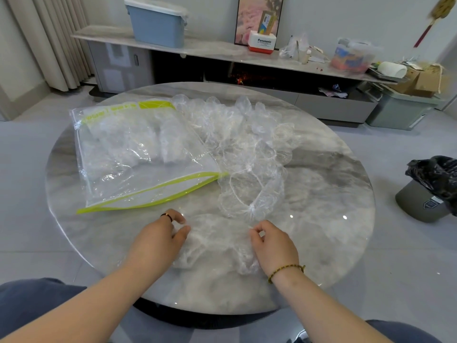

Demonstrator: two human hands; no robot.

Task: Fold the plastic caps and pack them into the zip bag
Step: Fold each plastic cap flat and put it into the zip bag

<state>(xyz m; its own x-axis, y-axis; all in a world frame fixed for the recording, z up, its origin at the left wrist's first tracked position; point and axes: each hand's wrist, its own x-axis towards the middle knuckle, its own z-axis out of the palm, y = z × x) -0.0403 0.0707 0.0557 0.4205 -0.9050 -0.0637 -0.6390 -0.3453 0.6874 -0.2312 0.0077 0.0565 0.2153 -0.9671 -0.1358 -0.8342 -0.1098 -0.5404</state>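
Observation:
One clear plastic cap [217, 243] lies spread flat near the front of the round marble table [321, 194]. My left hand [160, 240] pinches its left edge and my right hand [273, 243] pinches its right edge. A clear zip bag [138, 157] with a lime-green zip strip lies on the table's left half, its mouth gaping toward me, with folded caps stacked inside. A loose heap of clear plastic caps [247, 144] spreads from the table's far middle down to just beyond my hands.
A grey bin with a black liner [430, 189] stands on the floor to the right. Behind the table runs a long low console [222, 53] carrying a blue lidded box [158, 23], a Panasonic box and clutter. My knees show under the near table edge.

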